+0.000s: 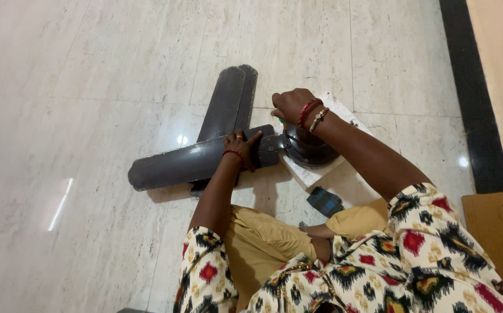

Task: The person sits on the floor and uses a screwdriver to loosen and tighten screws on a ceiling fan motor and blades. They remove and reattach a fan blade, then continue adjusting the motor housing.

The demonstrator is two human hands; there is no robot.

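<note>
Pale marble floor (89,87), glossy and open to the left and far side; a black border strip (474,93) and a cardboard box (498,232) close off the right. Three dark ceiling-fan blades (193,162) lie flat on the floor: two stacked ones point away, the nearest runs leftward, its root bracket meeting the motor housing. The blades appear long, thin and stiff, probably light but awkward to swing; they are best gripped near the root bracket, since the tips would lever and the smooth faces could slide on the polished tile. The dark, domed fan motor housing (312,148) rests on a white block (315,171); it looks heavy and should be steadied from above. The left hand (241,149) presses down on the nearest blade beside the bracket, fingers spread, holding nothing. The right hand (292,105) is curled over the housing, gripping a small green-handled tool (282,123); its tip is hidden. A small dark blue object (324,201) lies near the knee.
</note>
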